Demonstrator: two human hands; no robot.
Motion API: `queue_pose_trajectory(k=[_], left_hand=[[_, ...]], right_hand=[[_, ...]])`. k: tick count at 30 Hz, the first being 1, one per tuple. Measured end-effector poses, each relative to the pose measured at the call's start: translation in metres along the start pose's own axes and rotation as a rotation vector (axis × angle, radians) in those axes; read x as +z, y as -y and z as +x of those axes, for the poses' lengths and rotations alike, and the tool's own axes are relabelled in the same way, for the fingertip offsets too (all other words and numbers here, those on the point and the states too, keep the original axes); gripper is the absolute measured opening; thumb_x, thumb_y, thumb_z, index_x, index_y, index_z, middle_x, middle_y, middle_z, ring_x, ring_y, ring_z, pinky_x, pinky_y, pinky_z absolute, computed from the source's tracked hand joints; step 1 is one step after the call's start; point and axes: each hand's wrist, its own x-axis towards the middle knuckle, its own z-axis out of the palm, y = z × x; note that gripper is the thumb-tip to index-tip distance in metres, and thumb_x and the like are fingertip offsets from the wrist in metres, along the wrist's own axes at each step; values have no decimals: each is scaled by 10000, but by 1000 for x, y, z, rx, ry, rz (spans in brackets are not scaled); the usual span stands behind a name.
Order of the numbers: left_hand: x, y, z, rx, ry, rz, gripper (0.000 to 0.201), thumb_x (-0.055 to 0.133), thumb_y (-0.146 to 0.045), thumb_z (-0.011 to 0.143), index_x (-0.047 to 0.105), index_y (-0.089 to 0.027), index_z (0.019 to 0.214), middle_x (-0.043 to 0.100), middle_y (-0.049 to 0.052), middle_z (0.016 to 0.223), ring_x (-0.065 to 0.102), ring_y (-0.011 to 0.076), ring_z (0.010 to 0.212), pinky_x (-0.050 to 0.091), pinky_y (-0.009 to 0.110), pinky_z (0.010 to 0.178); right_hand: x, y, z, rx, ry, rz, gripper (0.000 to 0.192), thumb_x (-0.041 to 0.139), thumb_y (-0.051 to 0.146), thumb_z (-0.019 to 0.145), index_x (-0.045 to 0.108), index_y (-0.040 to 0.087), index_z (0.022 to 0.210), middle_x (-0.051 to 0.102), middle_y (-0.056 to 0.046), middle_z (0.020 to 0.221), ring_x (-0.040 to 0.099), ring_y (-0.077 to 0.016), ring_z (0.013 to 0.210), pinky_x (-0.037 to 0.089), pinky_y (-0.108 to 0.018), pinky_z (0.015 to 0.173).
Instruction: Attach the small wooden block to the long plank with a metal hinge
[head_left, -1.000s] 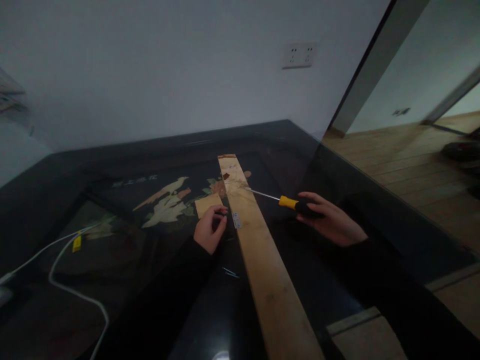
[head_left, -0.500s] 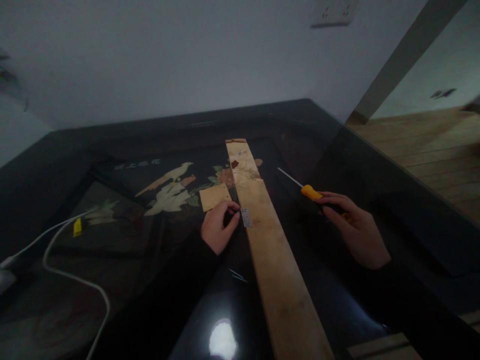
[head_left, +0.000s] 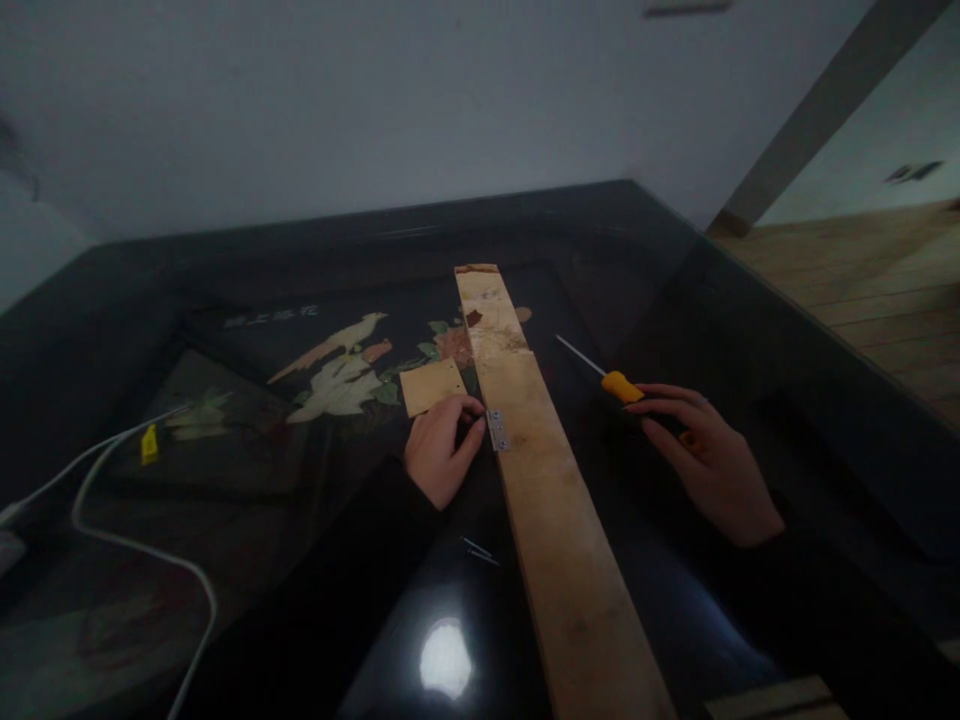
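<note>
Your screwdriver point(head_left: 621, 388) has come away from the plank point(head_left: 570, 520): a second ago its tip was over the wood near the broken far end, and now it points up and left above the table point(head_left: 637, 270), clear of the plank's right edge. Your right hand point(head_left: 712, 465) has drawn back with it, fingers wrapped loosely around the handle. Your left hand point(head_left: 444, 450) has stayed at the plank's left edge, thumb and fingers curled close together right beside the small metal hinge point(head_left: 498, 430); whether the fingertips pinch anything or press on the hinge, you can't tell from here. The hinge lies flat on the plank by its left edge, and the plank runs lengthwise away from you. For the work at the hinge, this reads as a pause, since the blade isn't on it. Two thin metal pins point(head_left: 480, 551), screws or nails, lie loose on the table left of the plank, and the wooden square point(head_left: 429, 384) sits just beyond your left hand.
</note>
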Motion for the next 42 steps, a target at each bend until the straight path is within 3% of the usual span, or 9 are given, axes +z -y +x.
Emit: queue_pose_trajectory(k=[9,23,31,37,42], left_hand=[[0,-1,-2,54,-14,83,133,434,-232,852,521,-213,951,592,36,941,524,208,919,369,344,786],[0,1,0,13,-20,29,147,395,-276,875,522,-207,901,600,27,891,531,201,865,368,350,798],[0,2,0,-6,-25,-64,142,401,-272,865,525,-205,888,612,23,872,558,192,868,406,325,796],[0,4,-1,-6,-43,-171,158,407,-268,860,551,-206,879,627,13,839,582,178,843,425,304,781],[-1,6,-1,11,-68,-267,165,401,-201,841,555,-192,901,599,7,779,573,156,754,439,285,738]], right_hand=[[6,-1,1,-44,31,-59,207,493,332,813,615,249,959,503,-46,1191,496,-200,1115,415,-420,987],[17,-3,-5,-69,112,-165,213,472,291,817,618,264,970,437,-62,1205,437,-224,1136,404,-467,979],[16,1,-7,-119,89,-183,232,517,348,795,623,258,981,457,-69,1202,435,-238,1123,425,-466,922],[2,32,-8,-229,-3,-248,237,523,342,797,606,260,1003,469,-56,1222,428,-239,1137,399,-462,952],[8,81,8,-441,166,-214,246,495,325,824,584,242,1037,546,-48,1111,460,-189,1079,423,-377,936]])
